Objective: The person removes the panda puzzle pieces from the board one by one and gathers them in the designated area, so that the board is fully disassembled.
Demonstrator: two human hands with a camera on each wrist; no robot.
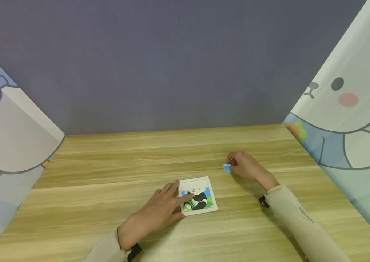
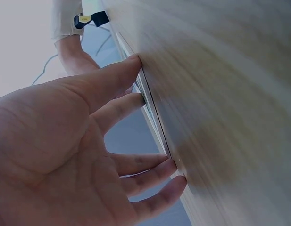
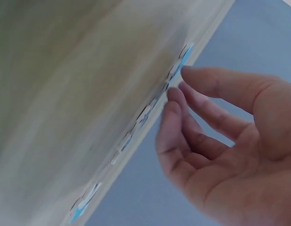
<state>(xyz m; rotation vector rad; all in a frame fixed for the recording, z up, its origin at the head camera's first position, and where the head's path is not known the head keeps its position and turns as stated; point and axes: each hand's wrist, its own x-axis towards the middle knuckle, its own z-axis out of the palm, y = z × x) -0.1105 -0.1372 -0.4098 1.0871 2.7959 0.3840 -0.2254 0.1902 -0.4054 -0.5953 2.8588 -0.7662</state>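
Observation:
A square white-framed panda jigsaw puzzle [image 1: 198, 210] lies on the wooden table. My left hand [image 1: 158, 213] steadies it from the left. The index finger reaches over the frame onto the panda picture, while the thumb and other fingers spread along the left edge. To the right, beyond the puzzle, my right hand [image 1: 243, 165] is low over the table with curled fingers. A blue puzzle piece [image 1: 227, 168] shows beside its fingertips. In the right wrist view, thumb and fingertips are right at a row of flat pieces [image 3: 145, 115]; I cannot tell whether one is pinched.
Another loose piece [image 3: 84, 205] lies apart from the row in the right wrist view. A plain grey-blue panel [image 1: 171, 65] rises behind the table [image 1: 122, 156]. Cartoon-printed sheets [image 1: 345, 109] hang along both sides.

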